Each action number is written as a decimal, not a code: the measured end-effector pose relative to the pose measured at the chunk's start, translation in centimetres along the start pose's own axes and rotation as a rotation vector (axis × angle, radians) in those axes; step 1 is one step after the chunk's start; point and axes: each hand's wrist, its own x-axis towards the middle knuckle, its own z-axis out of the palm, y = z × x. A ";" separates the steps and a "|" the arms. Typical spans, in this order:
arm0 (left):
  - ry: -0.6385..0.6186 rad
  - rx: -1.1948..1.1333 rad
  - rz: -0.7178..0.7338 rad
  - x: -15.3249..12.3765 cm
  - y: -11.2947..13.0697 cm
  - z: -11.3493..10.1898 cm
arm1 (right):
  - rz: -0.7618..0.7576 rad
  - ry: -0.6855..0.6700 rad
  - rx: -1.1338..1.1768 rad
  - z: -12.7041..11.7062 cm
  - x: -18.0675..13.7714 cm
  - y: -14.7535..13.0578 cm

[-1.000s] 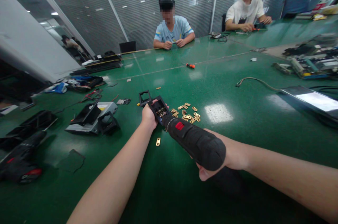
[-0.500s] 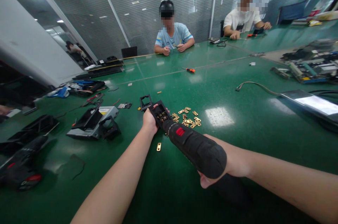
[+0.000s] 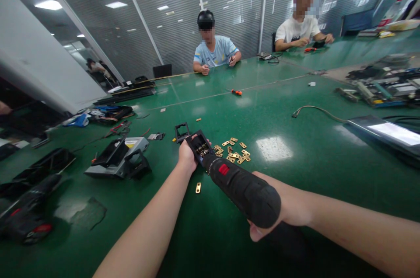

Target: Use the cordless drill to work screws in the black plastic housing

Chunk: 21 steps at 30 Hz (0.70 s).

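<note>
Holding the open black housing [image 3: 197, 140] at its left side, my left hand [image 3: 187, 154] closes around the wall; some of its fingers are hidden behind the part. Small metallic parts lie inside the housing, too fine for me to identify from here. My right hand [image 3: 285, 192] is wrapped around the grip of the power driver [image 3: 244, 188], with the body pointing far and left. The driver's nose sits at the near right end of the housing; I cannot tell whether the tip makes contact.

On the green table [image 3: 315, 151], note the following positions. Gold plates [image 3: 234, 155] lie scattered just right of the housing. A single gold plate [image 3: 198, 187] lies nearer, left of the driver. A black frame [image 3: 182, 132] stands just beyond the left hand. To the near left, I locate a second driver [image 3: 29, 212]. At the far side, an orange-handled screwdriver [image 3: 236, 92] lies in front of a person in a light blue shirt [image 3: 216, 48].
</note>
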 end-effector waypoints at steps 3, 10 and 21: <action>0.001 0.004 -0.009 0.0 0.0 0.0 | 0.021 0.009 0.024 0.1 0.1 0.0; 0.013 -0.027 -0.023 0.0 0.0 0.1 | 0.024 0.015 0.040 0.1 0.0 0.0; 0.001 -0.034 -0.024 0.1 0.0 0.0 | 0.046 0.018 0.020 0.1 -0.1 -0.3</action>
